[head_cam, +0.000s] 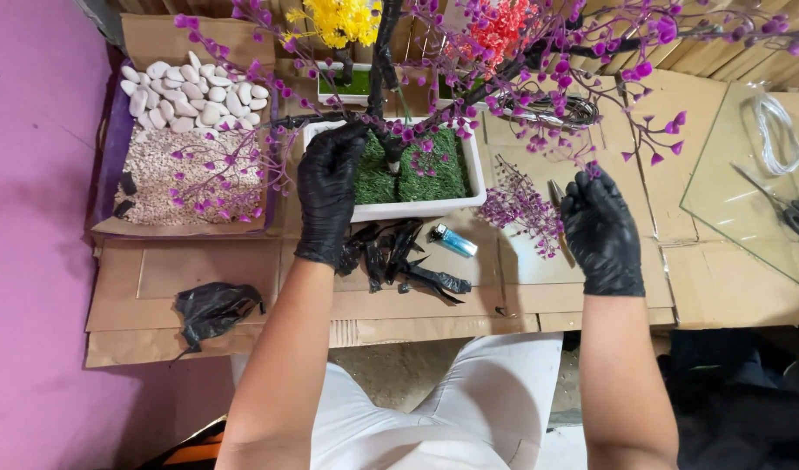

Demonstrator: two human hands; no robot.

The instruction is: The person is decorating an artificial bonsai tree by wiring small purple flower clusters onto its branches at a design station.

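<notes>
No packages, labels, signs or screens show on the table.

A purple-blossomed artificial tree (391, 130) stands upright in a white rectangular pot (417, 209) of green moss.

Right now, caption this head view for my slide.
Gloved left hand steadies a purple-blossom tree in its white planter; right hand holds a twig.

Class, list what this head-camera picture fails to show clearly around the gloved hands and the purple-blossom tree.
- Tree top: cut off by the upper edge.
- Tool in right hand: mostly hidden by the glove; only a thin tip shows.
- Left hand fingertips: hidden among branches, grip unclear.
- Scissors: cut by the right edge.
</notes>
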